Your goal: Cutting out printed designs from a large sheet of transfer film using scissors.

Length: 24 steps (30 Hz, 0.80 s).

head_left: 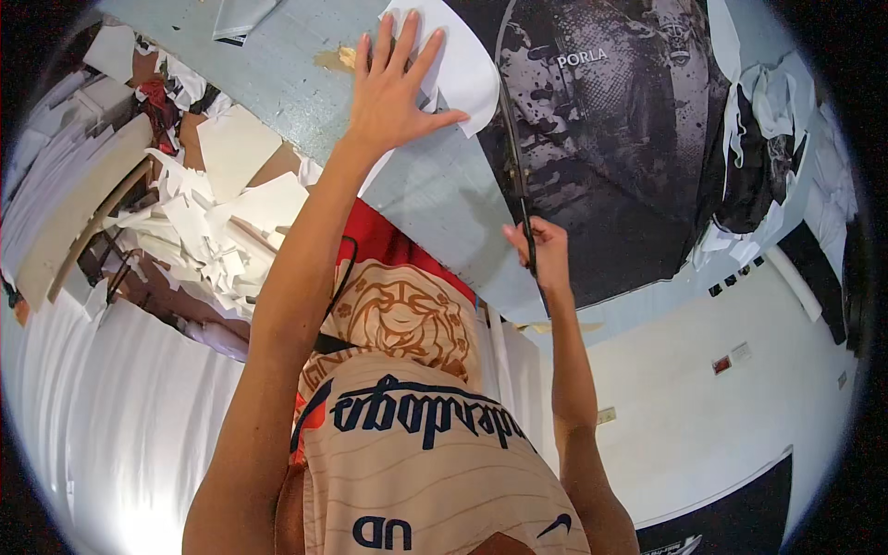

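My left hand (393, 92) lies flat with its fingers spread on a white sheet with a curved edge (472, 65), which rests on the pale blue-grey table. In my right hand (546, 254) is a long, slim, dark tool, which looks like scissors (516, 153) seen edge-on; my fingers are closed around its near end. It points away from me along the left edge of a black and grey printed fabric panel (610, 157). Whether its blades are apart cannot be made out.
Crumpled white and dark fabric pieces (763, 153) lie right of the panel. White offcuts (222, 231) are heaped left of the table (407, 199), near stacked white sheets (69, 157). A pale scrap (347, 57) sits near my left hand. A white roll (794, 282) is at the far right.
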Motion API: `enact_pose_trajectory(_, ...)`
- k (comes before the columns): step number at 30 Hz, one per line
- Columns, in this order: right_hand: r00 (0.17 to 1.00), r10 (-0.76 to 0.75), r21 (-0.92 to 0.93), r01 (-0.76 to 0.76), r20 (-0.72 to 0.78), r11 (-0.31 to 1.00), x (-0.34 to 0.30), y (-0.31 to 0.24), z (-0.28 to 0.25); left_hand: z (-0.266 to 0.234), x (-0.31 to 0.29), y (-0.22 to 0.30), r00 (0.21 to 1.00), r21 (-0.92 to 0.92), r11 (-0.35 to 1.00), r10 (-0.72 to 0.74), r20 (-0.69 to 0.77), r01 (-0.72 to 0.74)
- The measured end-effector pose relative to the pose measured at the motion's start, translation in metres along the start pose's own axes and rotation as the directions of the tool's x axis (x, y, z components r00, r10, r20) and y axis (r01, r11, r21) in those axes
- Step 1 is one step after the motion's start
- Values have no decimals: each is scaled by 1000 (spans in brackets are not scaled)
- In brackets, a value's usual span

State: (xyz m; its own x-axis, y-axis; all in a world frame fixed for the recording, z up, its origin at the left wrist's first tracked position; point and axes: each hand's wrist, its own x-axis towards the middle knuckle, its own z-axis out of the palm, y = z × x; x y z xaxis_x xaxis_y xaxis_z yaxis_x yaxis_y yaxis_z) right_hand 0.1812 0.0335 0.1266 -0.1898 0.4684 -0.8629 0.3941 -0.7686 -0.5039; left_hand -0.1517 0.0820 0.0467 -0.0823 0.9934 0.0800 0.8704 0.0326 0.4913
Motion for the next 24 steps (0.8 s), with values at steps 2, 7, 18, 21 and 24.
enact_pose_trajectory(2,999,-26,-86,30,39,996,3,-9,-14,-2,0,3,1000,6,1000,2,-6,-2)
enact_pose_trajectory(7,998,46,-239,-33,50,970,11,-30,-40,-4,1,1,1000,13,1000,13,-26,-13)
enact_pose_trajectory(18,976,70,-373,11,204,928,43,-59,-67,-4,0,-2,999,-13,999,-35,-6,35)
enact_pose_trajectory(21,973,84,-361,-1,213,932,47,-62,-70,-7,2,0,999,-23,999,-46,7,46)
enact_pose_trajectory(24,975,6,-308,64,222,949,50,-66,-60,-11,1,1,999,-36,998,-49,15,49)
